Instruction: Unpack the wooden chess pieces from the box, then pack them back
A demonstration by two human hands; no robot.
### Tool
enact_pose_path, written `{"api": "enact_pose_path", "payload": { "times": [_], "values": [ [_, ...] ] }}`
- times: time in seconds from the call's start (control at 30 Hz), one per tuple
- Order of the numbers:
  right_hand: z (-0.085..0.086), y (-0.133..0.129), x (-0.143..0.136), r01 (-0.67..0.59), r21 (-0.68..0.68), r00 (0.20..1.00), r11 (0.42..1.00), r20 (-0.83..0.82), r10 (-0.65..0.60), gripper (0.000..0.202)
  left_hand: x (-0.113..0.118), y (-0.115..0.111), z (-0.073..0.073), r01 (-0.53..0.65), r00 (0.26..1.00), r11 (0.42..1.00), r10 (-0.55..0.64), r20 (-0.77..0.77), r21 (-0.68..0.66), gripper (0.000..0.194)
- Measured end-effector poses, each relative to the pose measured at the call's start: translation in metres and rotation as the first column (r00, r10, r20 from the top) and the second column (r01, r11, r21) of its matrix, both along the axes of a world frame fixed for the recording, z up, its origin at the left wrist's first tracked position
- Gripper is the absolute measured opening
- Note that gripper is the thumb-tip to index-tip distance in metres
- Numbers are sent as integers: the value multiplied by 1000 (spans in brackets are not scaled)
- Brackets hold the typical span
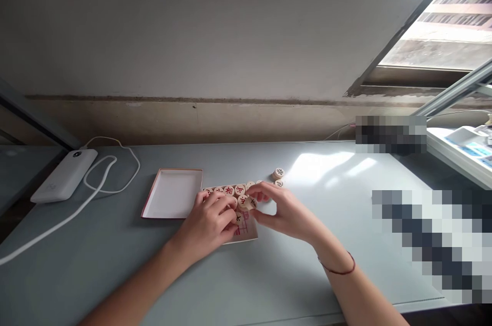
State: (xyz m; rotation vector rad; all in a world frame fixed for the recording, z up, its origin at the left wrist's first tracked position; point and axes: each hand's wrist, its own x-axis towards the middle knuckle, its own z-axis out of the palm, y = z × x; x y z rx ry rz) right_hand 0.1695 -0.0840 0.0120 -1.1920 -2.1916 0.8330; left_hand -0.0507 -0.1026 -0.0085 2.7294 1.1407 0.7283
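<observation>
A shallow box [249, 235] holds several round wooden pieces marked with red or black characters, laid in rows at its far side. My left hand [211, 221] lies over the box's left part, fingers bent, its fingertips against a piece with a black mark [238, 218]. Between thumb and forefinger, my right hand [282, 209] pinches a tilted round piece [251, 202] above the box's right side. More pieces [279, 173] stand stacked just beyond my right hand. Left of the box rests an empty white lid [175, 194] with a red edge.
A white power bank [65, 176] with a looping white cable [69, 229] is at the left of the grey table [300, 285]. A wall rises behind. At the right are a white shelf [461, 154] and blurred-out patches.
</observation>
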Motion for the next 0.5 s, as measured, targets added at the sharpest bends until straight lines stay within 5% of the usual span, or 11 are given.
{"api": "enact_pose_path", "payload": {
  "times": [0.1,0.3,0.5],
  "values": [
    [0,-8,-11,-83,92,995,992,68,77,14,-7,3,3,-26,999,1000,26,-18,-5,3],
    [-10,-8,-20,-228,314,959,922,234,158,14,-22,10,-1,-86,985,996,81,-155,-29,50],
    [-19,-8,-28,-231,391,954,891,270,129,14,-24,12,-7,-111,977,987,88,-194,-113,58]
  ]
}}
